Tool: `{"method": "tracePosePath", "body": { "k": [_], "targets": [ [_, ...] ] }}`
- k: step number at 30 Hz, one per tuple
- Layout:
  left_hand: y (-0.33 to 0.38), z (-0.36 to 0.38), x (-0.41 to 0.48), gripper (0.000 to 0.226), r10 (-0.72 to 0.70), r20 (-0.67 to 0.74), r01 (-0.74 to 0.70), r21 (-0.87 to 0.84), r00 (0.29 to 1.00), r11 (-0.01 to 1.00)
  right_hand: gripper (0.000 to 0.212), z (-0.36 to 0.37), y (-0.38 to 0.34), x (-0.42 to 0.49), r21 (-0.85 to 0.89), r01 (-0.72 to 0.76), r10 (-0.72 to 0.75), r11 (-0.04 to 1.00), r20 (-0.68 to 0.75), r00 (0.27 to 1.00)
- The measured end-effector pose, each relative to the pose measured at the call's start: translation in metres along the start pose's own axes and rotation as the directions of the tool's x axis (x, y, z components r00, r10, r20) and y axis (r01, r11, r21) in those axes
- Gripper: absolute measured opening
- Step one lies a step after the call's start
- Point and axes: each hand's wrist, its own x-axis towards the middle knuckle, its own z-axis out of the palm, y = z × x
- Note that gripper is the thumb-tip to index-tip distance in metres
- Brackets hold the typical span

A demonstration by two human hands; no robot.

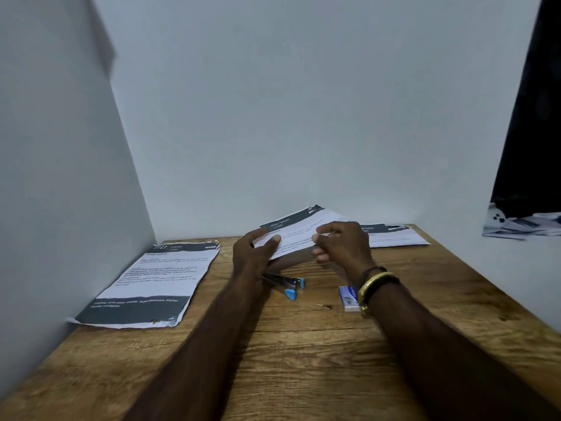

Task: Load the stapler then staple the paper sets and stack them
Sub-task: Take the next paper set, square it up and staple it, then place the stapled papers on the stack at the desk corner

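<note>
In the head view, a paper set is held up just above the wooden table, past its middle. It is white, with a dark band at its top and lines of small print. Its long side runs from 7 o'clock to 1 o'clock, and the dark band points to 1 o'clock. Its near edge is pinched by the left hand, thumb on top, and by the curled fingers of the right hand. The stapler, dark with blue bits, is laid flat under the hands; its blue end points to 3 o'clock. A small white and blue box is seen at 3 o'clock from the stapler; what is inside cannot be told. More printed papers are laid at 9 o'clock and at 1 o'clock.
</note>
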Motion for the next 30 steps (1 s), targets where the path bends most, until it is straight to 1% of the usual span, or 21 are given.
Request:
{"method": "tracePosePath", "body": {
  "k": [2,5,8,10,11,13,16,20,22,25,30],
  "targets": [
    [0.002,0.012,-0.005,0.052,0.014,0.045,-0.015,0.031,0.999,0.999,0.011,-0.008,0.0,0.002,0.009,0.014,-0.013,1.0,-0.076,0.997],
    [0.003,0.033,-0.012,0.064,0.109,0.071,-0.12,0.174,0.992,0.977,0.012,-0.022,0.002,0.006,0.023,0.049,-0.044,0.999,-0.189,0.981],
    [0.0,0.059,-0.017,0.064,0.158,0.074,-0.172,0.276,0.985,0.946,0.014,-0.039,0.007,0.013,0.023,0.069,-0.06,0.997,-0.273,0.96],
    [-0.003,0.077,-0.019,0.059,0.154,0.064,-0.167,0.328,0.986,0.93,0.016,-0.051,0.012,0.018,0.02,0.065,-0.056,0.998,-0.313,0.948],
    [-0.005,0.086,-0.02,0.057,0.143,0.059,-0.154,0.339,0.988,0.928,0.017,-0.058,0.014,0.022,-0.009,0.062,-0.061,0.998,-0.327,0.943],
    [-0.009,0.103,-0.02,0.053,0.119,0.063,-0.134,0.361,0.991,0.923,0.017,-0.072,0.021,0.028,-0.069,0.044,-0.066,0.997,-0.349,0.935],
    [-0.019,0.123,-0.017,0.05,0.109,0.12,-0.151,0.427,0.987,0.892,0.015,-0.091,0.032,0.035,-0.111,-0.001,-0.042,0.994,-0.384,0.922],
    [-0.031,0.144,-0.017,0.05,0.111,0.165,-0.182,0.522,0.98,0.833,0.012,-0.109,0.043,0.047,-0.181,-0.096,0.013,0.979,-0.41,0.912],
    [-0.037,0.154,-0.018,0.051,0.091,0.169,-0.17,0.545,0.981,0.821,0.01,-0.115,0.045,0.052,-0.195,-0.143,0.048,0.97,-0.424,0.905],
    [-0.044,0.161,-0.015,0.049,0.062,0.172,-0.151,0.571,0.983,0.807,0.007,-0.119,0.047,0.055,-0.236,-0.203,0.087,0.95,-0.426,0.901],
    [-0.054,0.168,-0.005,0.042,0.087,0.21,-0.206,0.656,0.974,0.726,0.016,-0.126,0.05,0.062,-0.345,-0.287,0.146,0.894,-0.381,0.913]
  ]
}}
